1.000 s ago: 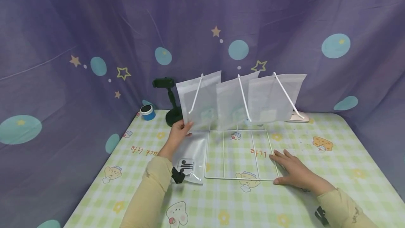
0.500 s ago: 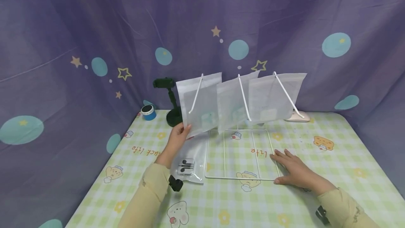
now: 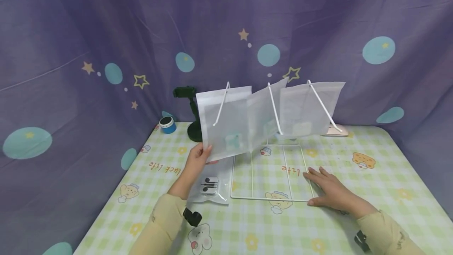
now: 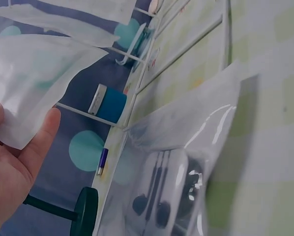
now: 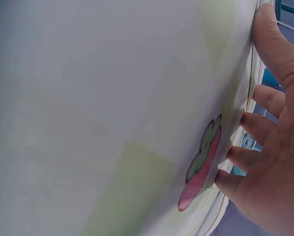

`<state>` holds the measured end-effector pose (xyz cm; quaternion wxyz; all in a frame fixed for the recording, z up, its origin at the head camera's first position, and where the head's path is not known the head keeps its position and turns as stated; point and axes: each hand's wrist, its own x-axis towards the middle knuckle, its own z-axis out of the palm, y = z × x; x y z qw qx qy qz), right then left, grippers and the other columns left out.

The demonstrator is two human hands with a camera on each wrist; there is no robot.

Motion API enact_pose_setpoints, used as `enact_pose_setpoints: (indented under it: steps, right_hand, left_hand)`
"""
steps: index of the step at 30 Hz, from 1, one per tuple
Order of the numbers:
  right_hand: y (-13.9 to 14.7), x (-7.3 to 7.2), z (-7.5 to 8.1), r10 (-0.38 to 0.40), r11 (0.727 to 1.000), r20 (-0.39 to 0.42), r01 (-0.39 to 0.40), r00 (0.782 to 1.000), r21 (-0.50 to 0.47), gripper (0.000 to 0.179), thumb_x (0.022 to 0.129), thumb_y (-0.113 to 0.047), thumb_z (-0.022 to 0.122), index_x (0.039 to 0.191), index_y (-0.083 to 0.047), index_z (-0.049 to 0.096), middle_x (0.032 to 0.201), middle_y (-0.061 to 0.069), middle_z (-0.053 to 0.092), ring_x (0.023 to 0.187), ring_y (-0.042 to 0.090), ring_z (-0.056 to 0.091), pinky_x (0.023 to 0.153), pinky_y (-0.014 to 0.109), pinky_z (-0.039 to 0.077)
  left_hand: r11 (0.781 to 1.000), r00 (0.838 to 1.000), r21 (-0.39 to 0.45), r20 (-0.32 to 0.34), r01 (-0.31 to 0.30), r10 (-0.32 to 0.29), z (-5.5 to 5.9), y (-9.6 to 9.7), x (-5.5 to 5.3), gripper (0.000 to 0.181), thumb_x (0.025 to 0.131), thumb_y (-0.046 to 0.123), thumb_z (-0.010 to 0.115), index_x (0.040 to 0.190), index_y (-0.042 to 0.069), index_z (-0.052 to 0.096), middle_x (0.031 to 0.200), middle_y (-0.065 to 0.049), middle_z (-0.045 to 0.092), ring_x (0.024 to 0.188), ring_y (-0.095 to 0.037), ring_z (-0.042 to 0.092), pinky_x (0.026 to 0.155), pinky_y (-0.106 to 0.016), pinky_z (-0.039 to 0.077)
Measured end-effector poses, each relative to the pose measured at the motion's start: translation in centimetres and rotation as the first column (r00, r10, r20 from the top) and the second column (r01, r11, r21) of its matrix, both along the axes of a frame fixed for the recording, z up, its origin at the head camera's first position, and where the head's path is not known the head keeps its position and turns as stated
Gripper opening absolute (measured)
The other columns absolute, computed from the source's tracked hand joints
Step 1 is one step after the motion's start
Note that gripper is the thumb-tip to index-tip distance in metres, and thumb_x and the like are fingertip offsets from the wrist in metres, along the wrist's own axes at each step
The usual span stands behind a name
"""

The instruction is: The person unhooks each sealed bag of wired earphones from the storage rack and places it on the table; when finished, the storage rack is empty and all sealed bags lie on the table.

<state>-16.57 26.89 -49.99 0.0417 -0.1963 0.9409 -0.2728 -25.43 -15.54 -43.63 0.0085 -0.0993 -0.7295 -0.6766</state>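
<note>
Atop the checked tablecloth (image 3: 354, 219) stood a wire rack (image 3: 252, 176) bearing three translucent bags (image 3: 262, 109), the leftmost bag (image 3: 230, 123) pinched at its lower corner by the left hand (image 3: 196, 161), above a clear bag (image 3: 221, 172) of earphones (image 3: 209, 184). Fingers spread, the right hand (image 3: 332, 192) rested at the rack's edge; beyond sat a dark stand (image 3: 194, 132), pale mouse (image 3: 337, 131) (both partly screened) and blue jar (image 3: 168, 127).

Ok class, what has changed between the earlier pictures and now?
The left hand, pinching the leftmost hanging bag by a lower corner, has moved down toward the person, drawing the bag's bottom edge along. The right hand, wire rack and earphone packet stayed put.
</note>
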Motion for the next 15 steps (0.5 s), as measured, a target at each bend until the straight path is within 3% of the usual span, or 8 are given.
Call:
enact_pose_setpoints:
  steps: [9, 15]
  right_hand:
    - [0.0, -0.1, -0.1, -0.007, 1.000, 0.023, 0.007, 1.000, -0.007, 0.092, 0.070, -0.047, 0.081, 0.142, -0.002, 0.047, 0.151, 0.028, 0.032, 0.135, 0.060, 0.017, 0.101, 0.075, 0.018]
    - [0.1, -0.1, -0.2, -0.001, 1.000, 0.023, 0.001, 1.000, -0.004, 0.092, 0.071, -0.048, 0.081, 0.143, -0.002, 0.047, 0.151, 0.028, 0.032, 0.136, 0.060, 0.016, 0.101, 0.075, 0.018]
  left_hand:
    - [0.999, 0.999, 0.041, 0.042, 0.032, -0.034, 0.0, -0.8, 2.7, 0.033, 0.103, 0.007, 0.046, 0.131, -0.009, 0.052, 0.131, -0.027, 0.055, 0.111, -0.030, 0.062, 0.079, -0.042, 0.058]
    - [0.997, 0.997, 0.054, 0.059, 0.049, -0.053, -0.2, -1.4, 4.3, 0.034, 0.103, 0.008, 0.047, 0.130, -0.012, 0.052, 0.131, -0.027, 0.055, 0.105, -0.020, 0.064, 0.081, -0.043, 0.057]
